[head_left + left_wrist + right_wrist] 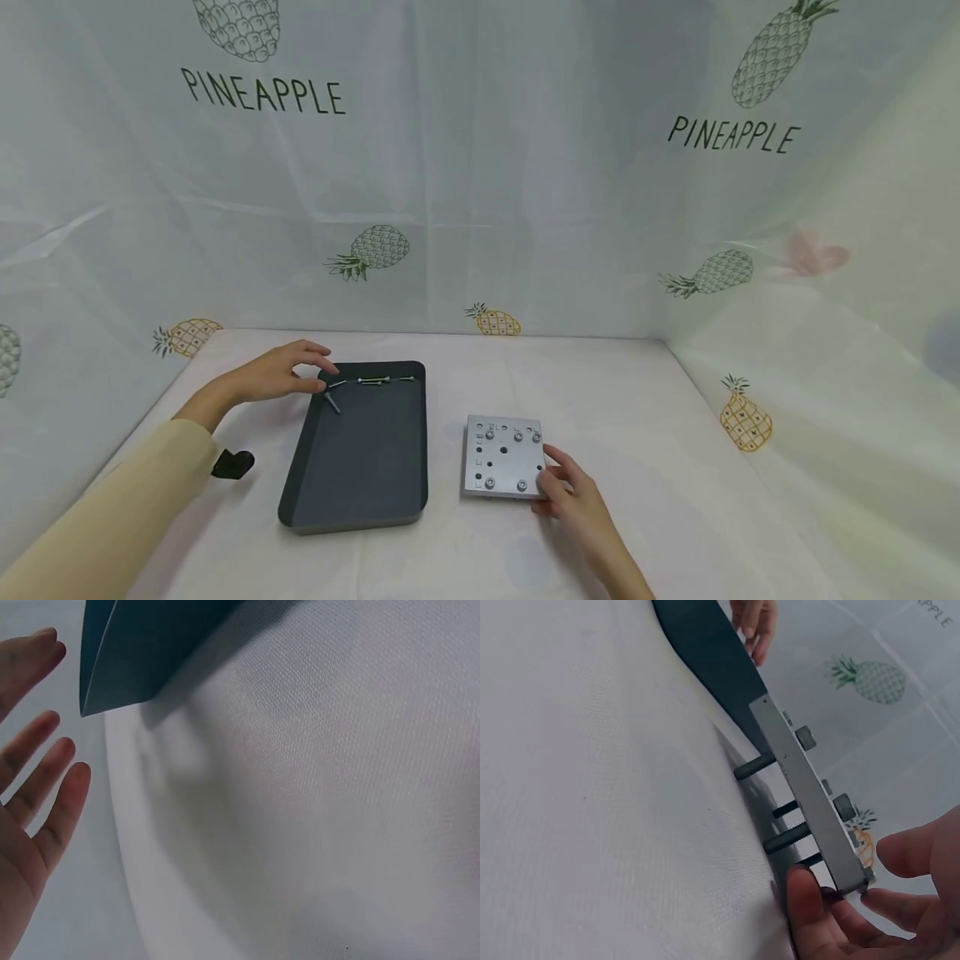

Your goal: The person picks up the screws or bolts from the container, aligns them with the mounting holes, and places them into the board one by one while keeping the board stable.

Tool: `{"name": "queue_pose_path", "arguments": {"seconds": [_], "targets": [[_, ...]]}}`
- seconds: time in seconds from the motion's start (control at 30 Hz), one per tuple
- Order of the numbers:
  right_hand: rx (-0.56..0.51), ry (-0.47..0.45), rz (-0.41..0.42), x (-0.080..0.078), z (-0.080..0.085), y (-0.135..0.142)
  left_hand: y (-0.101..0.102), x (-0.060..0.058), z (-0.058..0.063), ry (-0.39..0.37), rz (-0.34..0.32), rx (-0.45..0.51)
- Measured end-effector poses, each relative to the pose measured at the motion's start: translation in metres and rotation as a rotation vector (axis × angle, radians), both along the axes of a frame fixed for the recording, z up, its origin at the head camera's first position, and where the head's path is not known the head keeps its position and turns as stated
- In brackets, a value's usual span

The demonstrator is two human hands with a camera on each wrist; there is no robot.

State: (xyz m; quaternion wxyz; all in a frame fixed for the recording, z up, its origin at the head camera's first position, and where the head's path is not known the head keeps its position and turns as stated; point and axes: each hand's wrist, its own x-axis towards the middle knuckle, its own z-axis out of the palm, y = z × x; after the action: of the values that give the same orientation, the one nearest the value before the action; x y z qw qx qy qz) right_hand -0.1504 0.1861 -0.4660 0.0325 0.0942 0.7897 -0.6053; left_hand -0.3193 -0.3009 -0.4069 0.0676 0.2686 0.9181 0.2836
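Note:
My right hand (581,504) grips a square silver metal plate (517,467) by its near right corner, thumb on top and fingers beneath. Several bolts (490,483) sit in the plate's holes, their heads up. In the right wrist view their threaded shanks (787,838) stick out below the plate, over the white cloth. At the far left corner of a dark grey tray (360,467), my left hand (273,372) reaches over the rim with loosely bent fingers. Several small screws (372,381) lie along the tray's far end, one (332,403) close to the left fingertips.
White cloth (637,400) covers the table, with the tray left of the plate. A pineapple-print curtain (480,208) closes off the back and both sides. A black rounded object (232,464) shows at the left wrist.

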Motion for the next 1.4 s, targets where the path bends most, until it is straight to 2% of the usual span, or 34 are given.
{"name": "queue_pose_path", "arguments": {"seconds": [0.27,0.53,0.8,1.13,1.4], "targets": [[-0.005,0.002,0.007,-0.003,0.000,-0.002,-0.004,-0.003,-0.004,-0.012,-0.009,-0.016],[-0.038,0.023,-0.003,-0.001,-0.002,-0.003,-0.001,-0.003,-0.004,-0.023,-0.035,-0.054],[-0.058,0.029,0.004,-0.002,-0.006,0.000,0.004,-0.010,-0.005,0.037,-0.033,-0.162],[-0.111,0.029,0.027,0.000,-0.008,0.003,0.016,-0.013,-0.001,0.041,-0.015,-0.278],[-0.116,0.026,0.029,-0.001,-0.010,0.003,0.021,-0.012,-0.005,0.067,0.002,-0.350]]}}
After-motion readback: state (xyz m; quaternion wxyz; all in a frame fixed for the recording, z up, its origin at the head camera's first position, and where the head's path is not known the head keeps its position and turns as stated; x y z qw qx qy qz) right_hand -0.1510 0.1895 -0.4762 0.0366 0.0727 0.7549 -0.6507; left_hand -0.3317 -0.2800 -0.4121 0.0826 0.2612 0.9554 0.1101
